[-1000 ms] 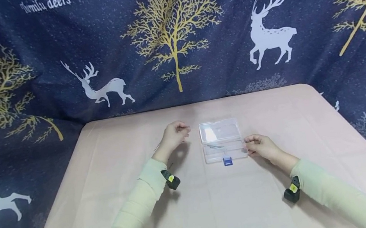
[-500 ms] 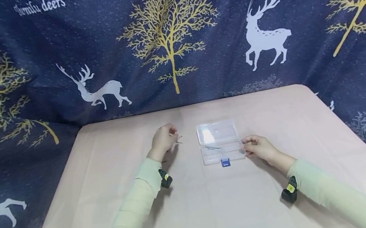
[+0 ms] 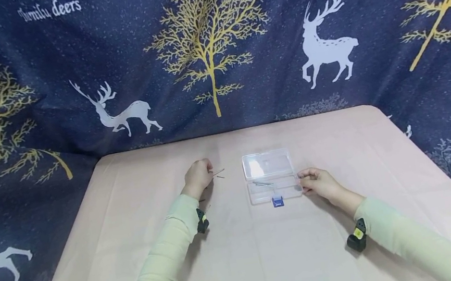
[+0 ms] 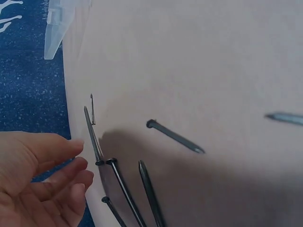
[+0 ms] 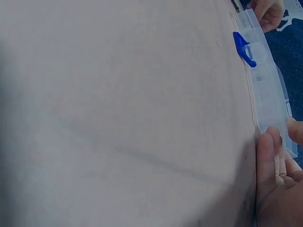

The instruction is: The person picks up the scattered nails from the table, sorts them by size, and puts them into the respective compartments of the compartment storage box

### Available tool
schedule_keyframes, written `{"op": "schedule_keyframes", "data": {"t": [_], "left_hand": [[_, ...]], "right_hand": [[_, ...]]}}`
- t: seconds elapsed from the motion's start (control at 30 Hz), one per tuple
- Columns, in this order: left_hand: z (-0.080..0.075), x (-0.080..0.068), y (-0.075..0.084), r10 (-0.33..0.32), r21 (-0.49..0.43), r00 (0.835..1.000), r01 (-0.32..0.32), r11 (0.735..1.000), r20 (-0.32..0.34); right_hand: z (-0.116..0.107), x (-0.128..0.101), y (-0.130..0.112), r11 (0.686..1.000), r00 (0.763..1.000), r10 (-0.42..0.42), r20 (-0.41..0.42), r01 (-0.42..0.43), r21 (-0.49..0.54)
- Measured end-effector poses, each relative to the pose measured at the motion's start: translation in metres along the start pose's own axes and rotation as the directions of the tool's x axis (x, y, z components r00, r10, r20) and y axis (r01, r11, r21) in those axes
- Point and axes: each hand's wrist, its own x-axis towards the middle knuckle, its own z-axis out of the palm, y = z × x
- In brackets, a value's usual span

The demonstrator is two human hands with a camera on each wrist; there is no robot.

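Several dark metal nails [image 4: 175,136] lie loose on the table around my left hand [image 3: 198,176]. Its fingers [image 4: 57,151] are bent loosely beside a nail [image 4: 93,137], with a small gap visible in the left wrist view and nothing seen between them. To the right stands a clear plastic box [image 3: 274,190] with its lid [image 3: 267,164] raised and a blue latch [image 3: 278,201] at the front. A few nails [image 3: 262,184] lie inside it. My right hand [image 3: 323,183] holds the box's right end between thumb and fingers.
A pale pink cloth [image 3: 269,260] covers the table. Behind it hangs a dark blue curtain [image 3: 267,100] printed with deer and trees. Another nail [image 4: 286,118] lies farther off at the right of the left wrist view.
My left hand has moved left, away from the box, and down to the nails on the table. My right hand stays at the box. The view has shifted slightly.
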Motion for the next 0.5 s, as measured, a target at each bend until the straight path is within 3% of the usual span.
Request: {"op": "schedule_keyframes", "data": {"t": [0.5], "left_hand": [[0.0085,0.0031,-0.0046,-0.013,0.081,0.999,0.008,0.997,0.052]], "right_hand": [[0.0009,-0.0002,-0.0014,1.0,1.0,-0.001,0.008,0.001,-0.003]]}}
